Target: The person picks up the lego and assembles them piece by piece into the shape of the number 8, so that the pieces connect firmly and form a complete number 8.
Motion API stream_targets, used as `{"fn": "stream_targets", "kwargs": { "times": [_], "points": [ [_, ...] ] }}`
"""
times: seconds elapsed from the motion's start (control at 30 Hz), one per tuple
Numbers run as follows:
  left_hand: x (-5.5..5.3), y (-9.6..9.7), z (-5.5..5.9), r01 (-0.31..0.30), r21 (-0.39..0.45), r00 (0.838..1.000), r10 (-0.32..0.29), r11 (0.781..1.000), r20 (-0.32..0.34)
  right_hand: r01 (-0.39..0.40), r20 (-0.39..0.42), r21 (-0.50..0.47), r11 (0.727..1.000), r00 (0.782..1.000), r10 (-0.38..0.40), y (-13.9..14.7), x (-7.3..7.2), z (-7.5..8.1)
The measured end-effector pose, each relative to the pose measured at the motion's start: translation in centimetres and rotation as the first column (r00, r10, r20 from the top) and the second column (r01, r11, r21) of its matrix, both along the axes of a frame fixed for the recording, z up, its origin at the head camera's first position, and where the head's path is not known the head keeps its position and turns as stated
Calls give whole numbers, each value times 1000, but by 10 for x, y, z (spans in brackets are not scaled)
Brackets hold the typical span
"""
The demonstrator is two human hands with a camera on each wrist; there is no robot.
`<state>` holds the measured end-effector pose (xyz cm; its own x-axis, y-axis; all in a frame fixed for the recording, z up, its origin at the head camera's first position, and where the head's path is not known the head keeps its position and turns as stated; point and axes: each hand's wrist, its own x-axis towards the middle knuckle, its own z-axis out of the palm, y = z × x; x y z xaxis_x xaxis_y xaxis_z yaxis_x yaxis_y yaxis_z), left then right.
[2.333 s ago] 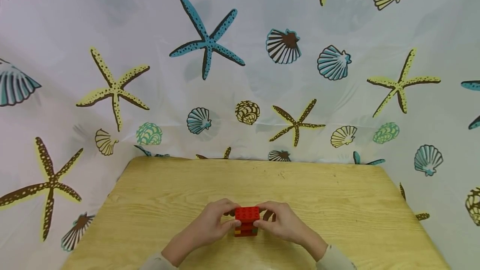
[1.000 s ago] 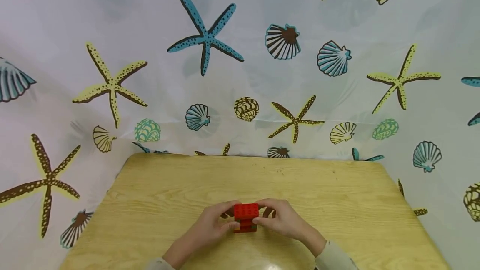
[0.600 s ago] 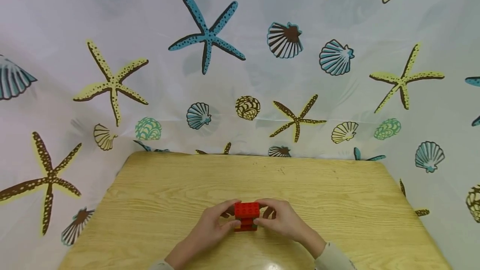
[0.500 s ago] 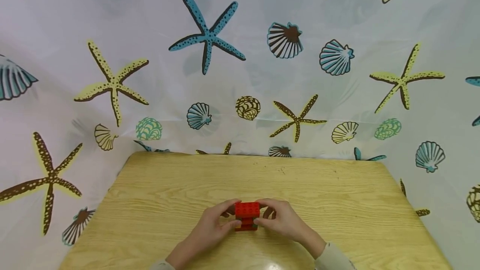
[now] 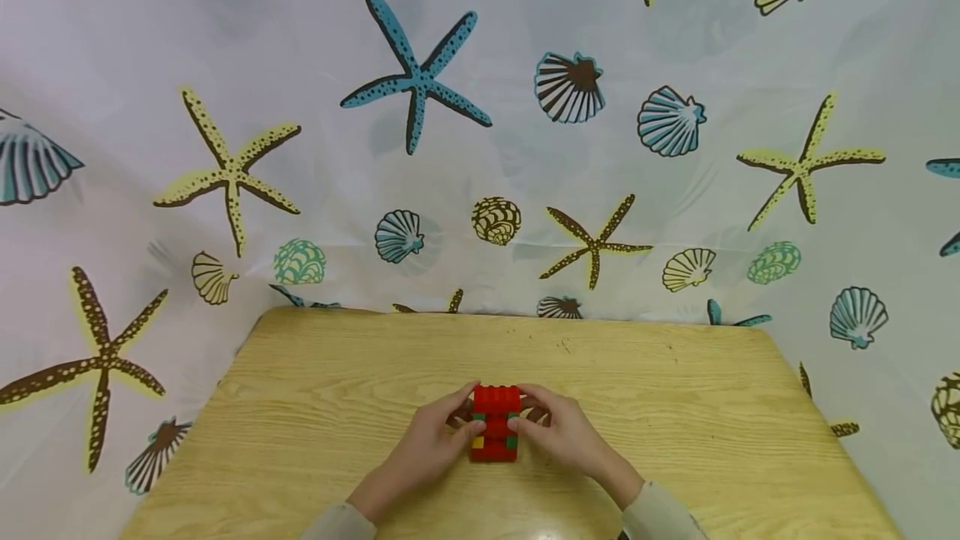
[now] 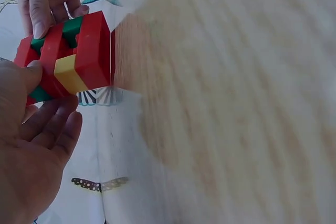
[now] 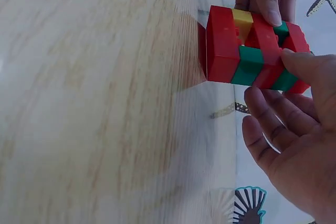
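Note:
A small tower of toy building bricks (image 5: 497, 426) stands upright between both hands near the front of the table. Three red layers are separated by green bricks (image 7: 248, 66) and one yellow brick (image 6: 68, 74), with gaps between these small pieces. My left hand (image 5: 431, 442) grips its left side, thumb on the front and fingers behind. On the right side, my right hand (image 5: 566, 437) holds it the same way, with thumb tip on the middle red layer. The tower's bottom is at the table surface; whether it touches cannot be told. Its back is hidden.
The light wooden table (image 5: 360, 365) spreads around the hands. A white curtain (image 5: 510, 157) printed with starfish and shells hangs behind the table and along both sides.
Both hands have moved slightly up and away in the head view with the tower. More of its front face now shows, and less of the studded top.

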<state>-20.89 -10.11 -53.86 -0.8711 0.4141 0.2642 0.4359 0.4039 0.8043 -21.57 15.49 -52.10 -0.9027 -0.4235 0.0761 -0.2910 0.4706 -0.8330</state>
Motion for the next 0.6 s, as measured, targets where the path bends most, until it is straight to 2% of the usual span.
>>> {"fn": "stream_targets", "kwargs": {
  "times": [0.17, 0.43, 0.6],
  "points": [
    [-9, 3, 0, -35, -25, 995, 37, 999, 97, 38, 8, -14, 999, 999, -38, -2, -8, -4],
    [-23, 10, 3, -63, -59, 986, 71, 996, 150, 79, 9, -34, 996, 997, -78, -6, -18, -6],
    [-30, 14, 1, -91, -65, 980, 101, 994, 171, 74, -18, -53, 996, 997, -75, -10, -22, -10]
  ]
}}
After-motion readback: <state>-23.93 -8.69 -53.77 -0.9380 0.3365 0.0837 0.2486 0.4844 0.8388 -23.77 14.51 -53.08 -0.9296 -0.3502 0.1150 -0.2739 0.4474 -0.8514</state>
